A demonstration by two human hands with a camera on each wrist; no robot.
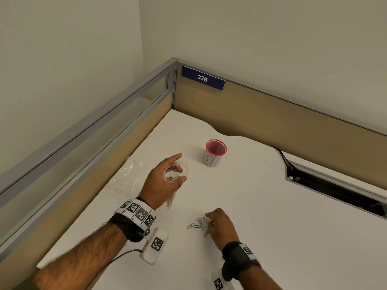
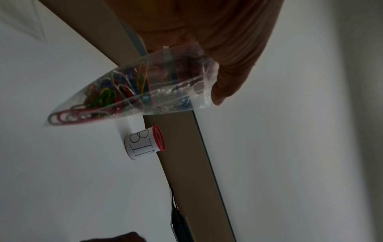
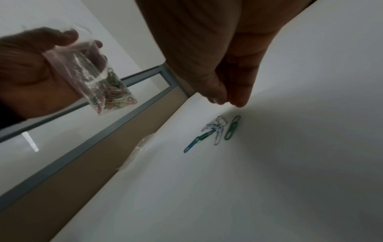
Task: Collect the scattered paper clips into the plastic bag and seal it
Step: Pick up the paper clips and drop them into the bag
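Note:
My left hand is raised above the white desk and grips the open top of a small clear plastic bag. The left wrist view shows the bag hanging at a slant with several coloured paper clips piled in its lower corner. A small cluster of blue, green and silver paper clips lies on the desk at the front. My right hand hovers just right of that cluster, its fingertips close together, pointing down a little above the clips, with nothing seen between them.
A red mesh cup wrapped in paper marked BIN stands behind the hands. A heap of spare clear bags lies by the left partition. A cable slot cuts the desk at the right. Tan partition walls close the back and left.

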